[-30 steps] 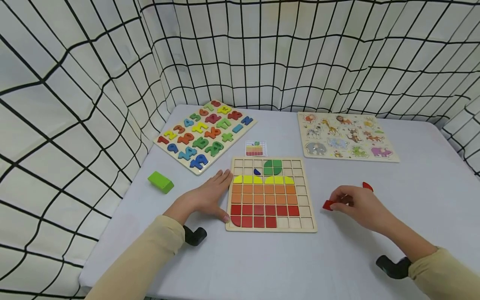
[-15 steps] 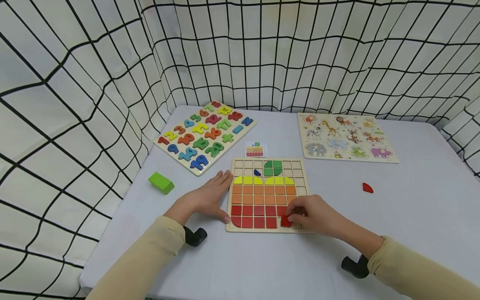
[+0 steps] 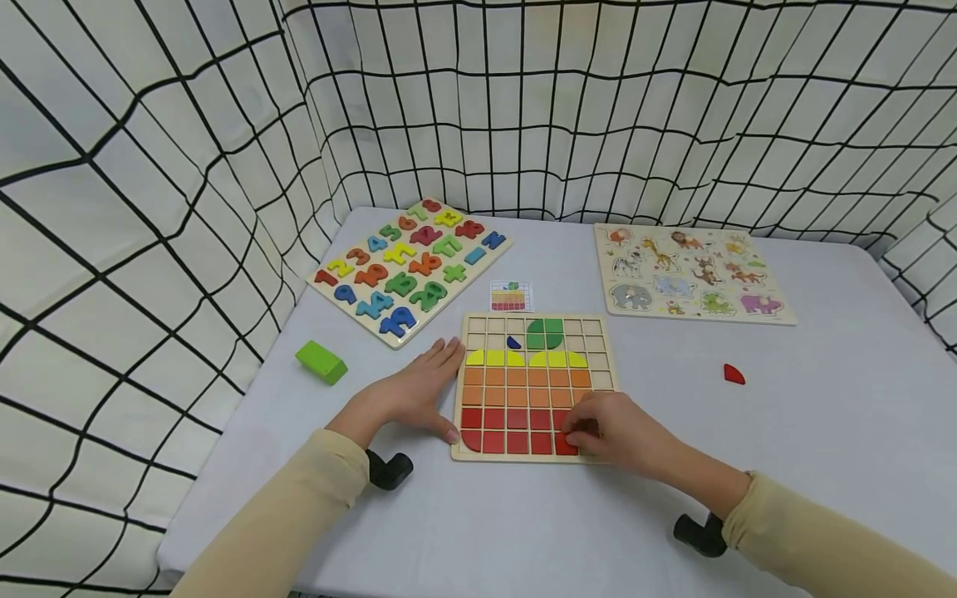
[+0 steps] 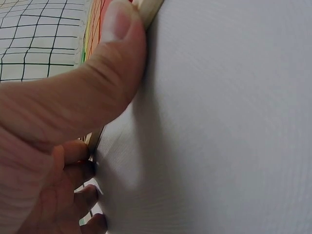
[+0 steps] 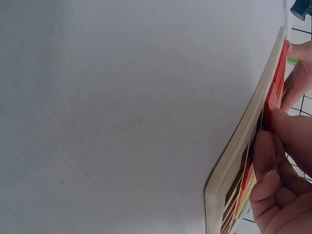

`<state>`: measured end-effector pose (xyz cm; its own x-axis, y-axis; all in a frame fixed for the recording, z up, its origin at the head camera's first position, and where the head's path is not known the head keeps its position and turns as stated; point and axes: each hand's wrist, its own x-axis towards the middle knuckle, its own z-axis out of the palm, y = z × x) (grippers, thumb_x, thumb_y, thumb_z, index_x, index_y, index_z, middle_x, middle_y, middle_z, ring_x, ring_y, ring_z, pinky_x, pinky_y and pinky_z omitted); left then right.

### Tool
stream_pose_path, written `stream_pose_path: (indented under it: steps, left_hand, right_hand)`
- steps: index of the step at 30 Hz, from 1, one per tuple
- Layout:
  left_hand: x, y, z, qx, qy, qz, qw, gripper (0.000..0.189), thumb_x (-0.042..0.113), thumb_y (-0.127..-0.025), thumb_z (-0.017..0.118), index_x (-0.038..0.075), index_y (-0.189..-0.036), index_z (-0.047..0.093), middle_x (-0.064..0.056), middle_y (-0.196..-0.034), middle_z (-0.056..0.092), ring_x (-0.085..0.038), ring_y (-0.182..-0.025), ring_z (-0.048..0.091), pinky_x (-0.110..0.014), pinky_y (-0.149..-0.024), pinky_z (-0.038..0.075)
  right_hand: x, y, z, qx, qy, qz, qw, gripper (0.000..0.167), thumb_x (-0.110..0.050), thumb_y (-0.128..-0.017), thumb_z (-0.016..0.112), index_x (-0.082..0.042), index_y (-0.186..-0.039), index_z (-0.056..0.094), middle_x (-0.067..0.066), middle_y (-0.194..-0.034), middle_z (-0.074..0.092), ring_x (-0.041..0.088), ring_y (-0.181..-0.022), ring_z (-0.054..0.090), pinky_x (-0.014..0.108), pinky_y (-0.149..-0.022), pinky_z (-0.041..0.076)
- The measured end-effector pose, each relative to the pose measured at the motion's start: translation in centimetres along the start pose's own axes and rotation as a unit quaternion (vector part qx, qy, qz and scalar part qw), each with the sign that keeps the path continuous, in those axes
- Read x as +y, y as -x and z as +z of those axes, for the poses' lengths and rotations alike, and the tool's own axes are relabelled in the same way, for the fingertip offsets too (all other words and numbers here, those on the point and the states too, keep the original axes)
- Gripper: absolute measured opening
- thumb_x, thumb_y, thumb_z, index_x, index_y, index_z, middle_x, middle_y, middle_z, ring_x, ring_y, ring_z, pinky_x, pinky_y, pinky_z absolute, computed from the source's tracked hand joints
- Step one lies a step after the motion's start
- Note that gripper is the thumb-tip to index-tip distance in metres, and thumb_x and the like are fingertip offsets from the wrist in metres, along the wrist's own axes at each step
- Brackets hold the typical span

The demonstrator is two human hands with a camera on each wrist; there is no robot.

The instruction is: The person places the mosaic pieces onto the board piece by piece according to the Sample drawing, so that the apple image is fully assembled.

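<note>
A wooden grid board (image 3: 532,458) lies in the middle of the table, filled with rows of red, orange and yellow tiles and a green group at the back. My right hand (image 3: 616,428) is at its front right, thumb and curled fingers on a red square tile (image 3: 564,446) in the front row. In the right wrist view that tile (image 5: 271,101) sits a little proud of the board, the thumb upon it. My left hand (image 3: 419,390) rests spread along the board's left edge, thumb (image 4: 117,29) at the front corner. A small blue tile (image 3: 513,342) lies near the green ones.
A red quarter-round tile (image 3: 733,374) lies on the table at right. A green block (image 3: 321,363) is at left. Behind are a picture card (image 3: 511,296), a letter-and-number puzzle (image 3: 409,270) and an animal puzzle (image 3: 691,274). Black netting (image 3: 523,129) rises around the table.
My right hand has come leftward from the table's right side with the red square and lowered it into the front row of the board. The left hand has stayed in place.
</note>
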<state>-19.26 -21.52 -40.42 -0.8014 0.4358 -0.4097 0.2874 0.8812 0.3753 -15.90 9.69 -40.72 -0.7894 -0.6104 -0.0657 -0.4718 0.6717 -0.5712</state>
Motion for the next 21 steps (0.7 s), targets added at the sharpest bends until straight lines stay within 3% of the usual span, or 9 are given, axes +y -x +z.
stream_pose_path:
  steps: [8,14,17,21]
  left_hand:
    - [0.0,0.1,0.0,-0.001,0.000,-0.002,1.0000,0.128,0.043,-0.075,0.090,0.000,-0.163,0.009,-0.017,-0.173,0.002,-0.038,-0.161,-0.004,-0.053,-0.131,0.011]
    - [0.1,0.2,-0.1,-0.002,0.000,-0.002,1.0000,0.128,0.042,-0.075,0.090,-0.001,-0.163,0.009,-0.017,-0.173,0.002,-0.038,-0.161,-0.004,-0.053,-0.131,0.010]
    - [0.1,0.2,-0.1,-0.002,0.000,-0.002,1.0000,0.127,0.042,-0.075,0.090,0.000,-0.163,0.009,-0.017,-0.173,0.002,-0.038,-0.161,-0.004,-0.053,-0.131,0.010]
    - [0.2,0.2,-0.2,-0.002,0.001,-0.002,1.0000,0.127,0.043,-0.075,0.089,-0.001,-0.163,0.009,-0.017,-0.173,0.002,-0.038,-0.161,-0.004,-0.053,-0.131,0.010]
  right_hand:
    - [-0.3,0.3,0.1,-0.008,-0.008,0.005,0.9999,0.009,-0.006,-0.087,0.079,-0.008,-0.096,0.078,-0.005,-0.086,0.071,0.003,-0.075,0.058,0.016,-0.068,0.055]
    - [-0.2,0.9,-1.2,-0.004,-0.004,0.042,0.9991,0.014,-0.005,-0.090,0.076,-0.011,-0.102,0.077,-0.006,-0.093,0.072,0.007,-0.081,0.060,0.020,-0.073,0.057]
    - [1.1,1.7,-2.5,0.020,0.008,0.058,0.9981,0.016,-0.006,-0.091,0.075,-0.011,-0.106,0.076,-0.005,-0.096,0.073,0.009,-0.084,0.061,0.022,-0.073,0.056]
    - [4.4,3.0,-4.5,0.069,0.032,0.078,0.9941,0.019,-0.006,-0.091,0.075,-0.007,-0.110,0.075,0.000,-0.096,0.074,0.014,-0.086,0.064,0.021,-0.070,0.055]
